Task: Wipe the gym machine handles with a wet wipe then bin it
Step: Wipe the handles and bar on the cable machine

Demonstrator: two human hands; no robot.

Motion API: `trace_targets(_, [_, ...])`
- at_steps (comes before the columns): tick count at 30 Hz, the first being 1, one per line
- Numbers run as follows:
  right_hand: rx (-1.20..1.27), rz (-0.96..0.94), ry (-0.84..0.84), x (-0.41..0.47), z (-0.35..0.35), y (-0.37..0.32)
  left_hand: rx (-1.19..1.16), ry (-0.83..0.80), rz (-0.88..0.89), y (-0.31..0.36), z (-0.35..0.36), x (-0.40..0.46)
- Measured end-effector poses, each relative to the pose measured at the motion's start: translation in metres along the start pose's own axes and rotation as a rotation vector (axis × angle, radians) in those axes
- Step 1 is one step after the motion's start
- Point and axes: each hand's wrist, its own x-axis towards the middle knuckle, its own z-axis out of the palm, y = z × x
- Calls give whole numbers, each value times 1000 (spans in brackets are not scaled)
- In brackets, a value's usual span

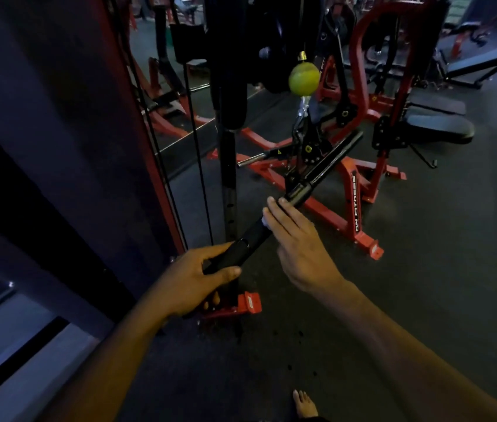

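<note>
Gripping the near end of the bar handle (274, 220) in my left hand (201, 281), fingers and thumb curled round the black grip, I steady it while my right hand (294, 239) lies flat across the middle with its fingers nearly straight, pressing the wet wipe (265, 221) against the bar; only a small white corner of it shows under my fingers. The bar runs up and away to its far end, hung from a cable below a yellow-green ball stopper (304, 79), so it can swing. That is the main risk, I think: if my left hand loosens, the bar may twist or drift and the wipe could slip out from under my flat palm onto the dark floor (423, 269). The far half looks harder to reach without letting go. As for containers, I see no bin anywhere, only red machine frames (353, 190) and benches beyond.
</note>
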Motion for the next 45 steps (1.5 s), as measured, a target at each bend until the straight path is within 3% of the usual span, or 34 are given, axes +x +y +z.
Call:
trace_targets(4, [-72, -31, 87, 10, -10, 12, -66, -31, -1, -2, 3, -6])
trace_targets(9, [227, 146, 160, 10, 1, -9, -67, 0, 5, -4, 9, -4])
trace_targets(14, [100, -111, 109, 7, -6, -4, -49, -26, 0, -11, 9, -9])
trace_targets(17, [29, -53, 181, 28, -17, 10, 17, -36, -12, -16, 12, -12])
trace_targets(19, [20, -45, 143, 34, -12, -2, 42, -14, -14, -19, 12, -14])
trace_targets(23, [60, -216, -33, 15, 2, -26, 126, 58, 23, -22, 11, -19])
trace_targets(27, [101, -131, 67, 24, -6, -6, 222, 45, 58, -27, 14, -22])
trace_targets(32, [137, -10, 63, 32, 9, -20, 346, 128, 32, -38, 18, -22])
trace_targets(39, [195, -173, 52, 14, 22, -32, 334, 157, 77, -44, 19, -25])
trace_targets(43, [161, -66, 32, 31, 16, -21, 359, 169, 74, -45, 14, -22])
trace_targets(45, [172, -115, 18, 31, 18, -27, 359, 157, 73, -45, 11, -21])
